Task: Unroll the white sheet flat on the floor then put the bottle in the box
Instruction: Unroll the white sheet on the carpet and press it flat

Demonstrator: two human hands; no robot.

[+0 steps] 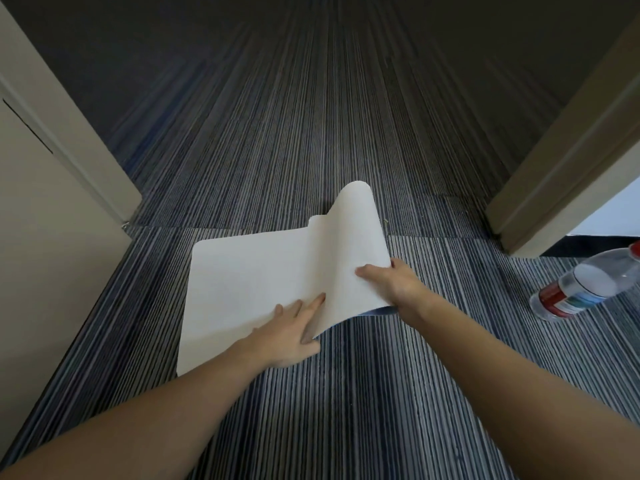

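The white sheet (249, 275) lies on the striped carpet in the middle of the view. Its left part is flat and its right part still curls up in a hump. My left hand (291, 332) presses flat on the sheet's near edge, fingers spread. My right hand (394, 282) grips the curled right edge, thumb on top and fingers underneath, where a blue underside shows. A clear plastic bottle (585, 285) with a red and white label lies on its side on the carpet at the far right, apart from both hands. No box is in view.
A beige wall or door (38, 216) rises at the left. A door frame (561, 174) stands at the right, just beyond the bottle. Striped carpet (346, 116) stretches ahead through the doorway into a darker area.
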